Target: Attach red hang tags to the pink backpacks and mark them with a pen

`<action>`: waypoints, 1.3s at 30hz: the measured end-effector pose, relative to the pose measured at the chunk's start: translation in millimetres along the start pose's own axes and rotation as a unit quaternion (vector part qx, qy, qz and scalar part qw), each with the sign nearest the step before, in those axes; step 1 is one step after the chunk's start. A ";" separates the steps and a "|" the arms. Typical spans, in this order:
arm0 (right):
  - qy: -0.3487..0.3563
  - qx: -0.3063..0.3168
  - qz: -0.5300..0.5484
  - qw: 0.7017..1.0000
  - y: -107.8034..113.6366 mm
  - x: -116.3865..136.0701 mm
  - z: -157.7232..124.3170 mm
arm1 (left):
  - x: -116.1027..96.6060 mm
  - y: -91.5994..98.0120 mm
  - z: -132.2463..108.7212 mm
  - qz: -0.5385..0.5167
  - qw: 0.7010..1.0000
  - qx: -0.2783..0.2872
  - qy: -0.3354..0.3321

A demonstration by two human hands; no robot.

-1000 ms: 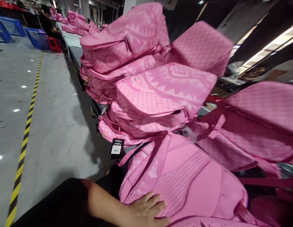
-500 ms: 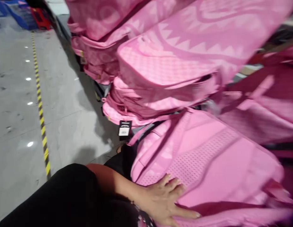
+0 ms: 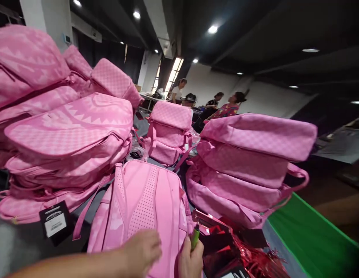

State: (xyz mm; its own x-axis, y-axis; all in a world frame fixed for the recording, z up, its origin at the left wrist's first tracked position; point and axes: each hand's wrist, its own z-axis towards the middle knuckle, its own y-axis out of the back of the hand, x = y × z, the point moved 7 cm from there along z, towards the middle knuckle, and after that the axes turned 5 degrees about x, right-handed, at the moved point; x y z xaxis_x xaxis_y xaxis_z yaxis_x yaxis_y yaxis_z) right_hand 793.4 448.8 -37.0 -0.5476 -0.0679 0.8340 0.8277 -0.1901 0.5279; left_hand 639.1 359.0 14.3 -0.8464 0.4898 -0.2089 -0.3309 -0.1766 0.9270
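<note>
Both hands at a pink backpack, green pen-like tool in the right

The pink backpack (image 3: pixel 164 197) lies in the lower middle of the view, back panel up, its dotted mesh strip facing the camera. The right hand (image 3: pixel 191 256) is at its right-hand edge, fingers wrapped around the green pen-like tool (image 3: pixel 195 238), whose dark tip points up. The left hand (image 3: pixel 143 251) is over the lower part of the back panel with its fingers curled in; it is blurred, so I cannot tell whether they pinch anything or touch the fabric.

To the left stands a stack of pink bags (image 3: pixel 72 143), with a black hang tag (image 3: pixel 55 223) at its base. To the right of the backpack is another pile of pink bags (image 3: pixel 254 173), and a smaller pile (image 3: pixel 169 131) stands behind it. Shiny red packaging (image 3: pixel 245 251) lies beside the right hand, near a green panel (image 3: pixel 309 235). Several people (image 3: pixel 177 92) are in the background under ceiling lights (image 3: pixel 213 29).
</note>
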 end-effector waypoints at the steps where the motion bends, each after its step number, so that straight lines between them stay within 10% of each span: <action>1: -0.031 -0.004 0.011 0.999 0.8 -10.6 -6.7 | 12.9 11.6 10.9 0.021 1.000 -0.003 -0.002; 5: -0.002 -0.030 0.062 0.998 -11.4 -10.2 -39.3 | 48.3 37.8 71.2 0.109 0.992 0.000 -0.068; 9: 0.146 -0.070 0.055 0.985 -20.1 -6.5 -54.4 | 45.7 19.7 105.8 0.149 0.976 0.051 -0.153; 13: 0.211 -0.069 0.025 0.975 -18.3 -16.3 -55.3 | 34.9 12.9 105.7 0.161 0.961 0.089 -0.207; 22: 0.231 -0.069 0.074 0.968 -16.2 -21.4 -52.7 | 79.3 98.3 127.6 0.234 0.956 0.065 -0.165; 28: 0.194 -0.072 0.089 0.974 29.8 15.0 -42.9 | 40.8 53.0 89.9 0.168 0.959 0.154 -0.170; 32: 0.098 0.066 0.173 0.978 38.4 43.0 -17.5 | 49.7 41.2 84.5 0.139 0.969 0.145 -0.142; 39: -0.053 0.330 0.355 0.873 22.7 68.5 -13.1 | 58.7 45.3 66.5 0.093 0.986 0.026 -0.137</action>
State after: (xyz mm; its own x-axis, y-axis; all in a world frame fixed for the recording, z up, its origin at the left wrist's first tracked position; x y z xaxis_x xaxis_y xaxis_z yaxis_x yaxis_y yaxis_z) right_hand 773.1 427.0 30.0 0.1168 0.1588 0.9804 0.8643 0.4700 -0.1791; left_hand 602.2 436.6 64.7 -0.7442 0.6660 0.0513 -0.1528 -0.2445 0.9575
